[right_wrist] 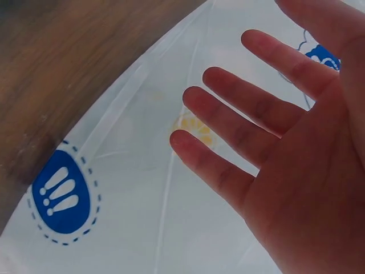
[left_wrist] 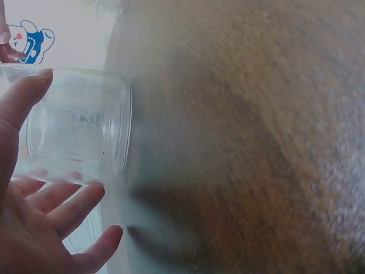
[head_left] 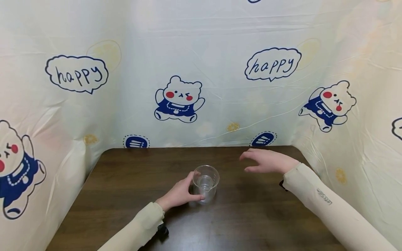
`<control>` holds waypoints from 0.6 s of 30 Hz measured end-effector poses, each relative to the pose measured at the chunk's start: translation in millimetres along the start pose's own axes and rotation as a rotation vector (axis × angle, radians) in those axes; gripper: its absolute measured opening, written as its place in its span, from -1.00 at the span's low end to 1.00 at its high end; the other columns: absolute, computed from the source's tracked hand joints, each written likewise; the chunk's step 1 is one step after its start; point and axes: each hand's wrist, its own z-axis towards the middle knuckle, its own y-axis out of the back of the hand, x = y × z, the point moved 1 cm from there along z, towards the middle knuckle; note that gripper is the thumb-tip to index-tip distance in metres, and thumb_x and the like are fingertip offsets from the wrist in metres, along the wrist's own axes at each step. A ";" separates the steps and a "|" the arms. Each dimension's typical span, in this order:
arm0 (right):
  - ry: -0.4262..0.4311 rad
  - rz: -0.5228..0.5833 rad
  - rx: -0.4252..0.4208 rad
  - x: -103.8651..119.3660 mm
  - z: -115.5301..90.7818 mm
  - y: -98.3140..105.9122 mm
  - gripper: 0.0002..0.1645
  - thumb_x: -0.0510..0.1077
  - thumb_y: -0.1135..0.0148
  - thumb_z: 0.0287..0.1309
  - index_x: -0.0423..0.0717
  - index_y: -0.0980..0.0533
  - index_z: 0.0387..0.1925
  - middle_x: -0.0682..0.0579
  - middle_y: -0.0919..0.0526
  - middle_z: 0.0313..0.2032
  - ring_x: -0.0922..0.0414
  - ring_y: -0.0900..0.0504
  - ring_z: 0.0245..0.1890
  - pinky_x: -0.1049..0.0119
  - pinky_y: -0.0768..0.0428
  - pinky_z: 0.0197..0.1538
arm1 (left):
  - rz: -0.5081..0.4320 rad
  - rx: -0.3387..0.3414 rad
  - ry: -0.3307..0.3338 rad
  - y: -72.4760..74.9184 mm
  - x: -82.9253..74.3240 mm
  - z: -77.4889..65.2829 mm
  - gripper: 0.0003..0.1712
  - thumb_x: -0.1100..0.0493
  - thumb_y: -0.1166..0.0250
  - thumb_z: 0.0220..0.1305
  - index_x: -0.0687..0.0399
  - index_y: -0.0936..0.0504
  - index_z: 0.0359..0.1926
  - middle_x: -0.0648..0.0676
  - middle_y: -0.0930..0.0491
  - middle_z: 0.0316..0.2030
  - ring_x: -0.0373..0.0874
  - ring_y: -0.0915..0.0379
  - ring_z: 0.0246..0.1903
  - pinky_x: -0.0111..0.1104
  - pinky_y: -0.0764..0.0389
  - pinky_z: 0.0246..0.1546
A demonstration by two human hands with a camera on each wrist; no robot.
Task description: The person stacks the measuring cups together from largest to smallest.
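Fingers and thumb of the left hand (head_left: 178, 195) grip a clear, smooth, cylindrical beaker (head_left: 205, 186), upright on the dark wood-grained table (head_left: 245, 216) in the head view; the right hand (head_left: 269, 161) hovers well apart. Left wrist view: thumb and fingertips meet opposite beaker walls. Right wrist view: slightly spread fingers hold nothing before printed cloth (right_wrist: 137, 188).
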 end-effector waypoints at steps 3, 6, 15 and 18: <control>-0.026 -0.003 0.005 -5.7 -6.6 -2.4 -0.55 0.03 -0.33 0.41 -0.04 -0.56 0.23 -0.02 -0.63 0.15 -0.03 -0.62 0.16 -0.04 -0.56 0.24 | 0.005 -0.002 -0.003 0.4 -0.1 0.7 0.03 -0.28 -0.56 0.12 -0.06 -0.28 0.46 0.00 -0.44 0.41 0.02 -0.49 0.29 0.00 -0.51 0.23; -0.055 -0.006 0.013 -13.2 -13.8 -5.5 -0.52 0.06 -0.32 0.42 -0.04 -0.56 0.24 -0.05 -0.63 0.17 -0.05 -0.61 0.18 -0.06 -0.55 0.25 | 0.009 -0.002 -0.005 0.4 -0.2 0.7 0.03 -0.28 -0.56 0.12 -0.05 -0.28 0.46 0.00 -0.44 0.40 0.01 -0.50 0.28 0.00 -0.51 0.23; -0.109 0.001 0.013 -45.1 -37.7 -13.9 -0.59 -0.07 -0.30 0.42 -0.10 -0.57 0.22 -0.09 -0.63 0.16 -0.12 -0.61 0.19 -0.12 -0.55 0.24 | 0.013 -0.005 -0.014 0.0 1.4 1.2 0.03 -0.30 -0.55 0.12 -0.04 -0.28 0.46 0.00 -0.44 0.41 -0.01 -0.51 0.25 -0.01 -0.52 0.21; -0.104 -0.001 0.006 -54.6 -45.8 -16.0 -0.63 -0.19 -0.28 0.40 -0.14 -0.58 0.19 -0.13 -0.65 0.14 -0.16 -0.62 0.18 -0.14 -0.55 0.22 | 0.012 -0.006 -0.012 0.8 2.2 0.4 0.03 -0.30 -0.55 0.12 -0.05 -0.28 0.46 0.01 -0.44 0.40 -0.01 -0.52 0.24 -0.01 -0.52 0.20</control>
